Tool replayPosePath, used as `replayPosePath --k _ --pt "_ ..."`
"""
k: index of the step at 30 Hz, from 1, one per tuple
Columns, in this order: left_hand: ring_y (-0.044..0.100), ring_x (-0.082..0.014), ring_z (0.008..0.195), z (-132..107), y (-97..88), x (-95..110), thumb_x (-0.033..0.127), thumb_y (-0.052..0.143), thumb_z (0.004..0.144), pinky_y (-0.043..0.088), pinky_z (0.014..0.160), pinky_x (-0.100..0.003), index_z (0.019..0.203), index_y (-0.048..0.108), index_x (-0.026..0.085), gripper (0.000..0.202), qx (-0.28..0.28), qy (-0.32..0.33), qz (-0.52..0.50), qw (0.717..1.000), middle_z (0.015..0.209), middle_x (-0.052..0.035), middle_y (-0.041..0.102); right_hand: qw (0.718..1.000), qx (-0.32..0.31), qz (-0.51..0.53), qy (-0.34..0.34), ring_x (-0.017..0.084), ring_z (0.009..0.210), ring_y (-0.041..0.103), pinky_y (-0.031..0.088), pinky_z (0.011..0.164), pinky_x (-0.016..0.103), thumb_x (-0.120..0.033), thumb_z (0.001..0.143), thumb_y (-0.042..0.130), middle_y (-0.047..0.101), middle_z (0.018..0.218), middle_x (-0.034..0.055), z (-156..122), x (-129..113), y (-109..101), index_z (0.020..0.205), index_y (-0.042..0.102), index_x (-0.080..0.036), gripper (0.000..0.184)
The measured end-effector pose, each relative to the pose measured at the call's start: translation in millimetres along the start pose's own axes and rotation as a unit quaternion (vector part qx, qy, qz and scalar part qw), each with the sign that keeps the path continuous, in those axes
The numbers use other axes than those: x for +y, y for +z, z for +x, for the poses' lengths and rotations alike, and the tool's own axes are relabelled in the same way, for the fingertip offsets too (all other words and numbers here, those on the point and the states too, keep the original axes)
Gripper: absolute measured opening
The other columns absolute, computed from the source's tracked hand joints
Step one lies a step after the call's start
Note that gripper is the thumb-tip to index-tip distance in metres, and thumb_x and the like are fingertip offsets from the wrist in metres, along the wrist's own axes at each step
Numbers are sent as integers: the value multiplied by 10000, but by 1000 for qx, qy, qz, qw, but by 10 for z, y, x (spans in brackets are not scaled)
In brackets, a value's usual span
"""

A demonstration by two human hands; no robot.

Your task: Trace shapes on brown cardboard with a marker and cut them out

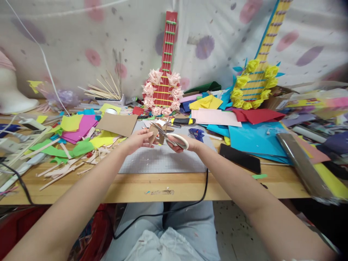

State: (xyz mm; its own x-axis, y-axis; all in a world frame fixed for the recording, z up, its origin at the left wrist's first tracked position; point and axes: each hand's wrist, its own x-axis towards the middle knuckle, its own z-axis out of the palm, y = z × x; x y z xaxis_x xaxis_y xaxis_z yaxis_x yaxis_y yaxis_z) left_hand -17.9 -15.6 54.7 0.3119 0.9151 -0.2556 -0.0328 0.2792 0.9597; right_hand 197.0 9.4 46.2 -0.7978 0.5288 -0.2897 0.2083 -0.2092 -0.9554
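My left hand [141, 140] pinches a small piece of brown cardboard [152, 135] above the grey cutting mat [165, 161]. In my right hand [176, 144] is a pair of scissors [179, 140] with white handles, its blades apart and reaching up and left over the cardboard. The fingers of my right hand are mostly hidden by the handles. Just beyond the hands lies a yellow-and-black utility knife [184, 120]. A blue glue gun [197, 134] rests on the mat's right side.
A red paper guitar [167, 59] with pink flowers and a yellow one [262, 59] lean at the back. A black phone [240, 158] lies right of the mat. Paper scraps [62, 165] spread to the left. A black cable [205, 188] hangs over the table's front edge.
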Motion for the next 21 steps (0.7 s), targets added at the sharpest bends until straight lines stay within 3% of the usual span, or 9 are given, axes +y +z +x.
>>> replayPosePath --k 3,6,10,15,21 --pt "595 -113 567 -9 201 -119 339 628 733 501 570 -253 763 557 123 230 54 26 -57 997 630 -22 598 999 24 28 -28 30 428 271 216 364 157 -611 727 517 347 557 -65 40 38 22 738 381 -177 455" --pt "467 -61 416 -7 301 -159 313 630 729 425 445 -202 642 491 137 241 64 41 -74 994 505 34 491 999 -4 -3 -39 38 420 299 252 382 173 -648 737 462 355 526 -66 44 32 32 730 387 -174 480" --pt "358 -38 357 -6 281 -113 283 612 732 379 386 -193 621 442 153 241 33 23 -59 997 485 60 428 998 -29 -38 -36 45 420 320 260 398 182 -684 738 408 352 498 -66 35 -10 35 713 380 -171 514" --pt "278 -26 337 1 197 -86 286 593 742 334 357 -173 636 419 163 238 8 16 -31 999 471 77 368 999 -7 19 -33 23 438 246 223 394 162 -615 744 490 325 574 -74 56 -5 54 742 359 -177 457" --pt "230 -20 325 -20 162 -38 259 559 758 271 340 -160 667 469 149 169 14 -3 7 1000 457 83 319 1000 2 22 -20 20 444 249 185 386 151 -597 738 517 326 584 -67 36 5 33 712 359 -171 454"
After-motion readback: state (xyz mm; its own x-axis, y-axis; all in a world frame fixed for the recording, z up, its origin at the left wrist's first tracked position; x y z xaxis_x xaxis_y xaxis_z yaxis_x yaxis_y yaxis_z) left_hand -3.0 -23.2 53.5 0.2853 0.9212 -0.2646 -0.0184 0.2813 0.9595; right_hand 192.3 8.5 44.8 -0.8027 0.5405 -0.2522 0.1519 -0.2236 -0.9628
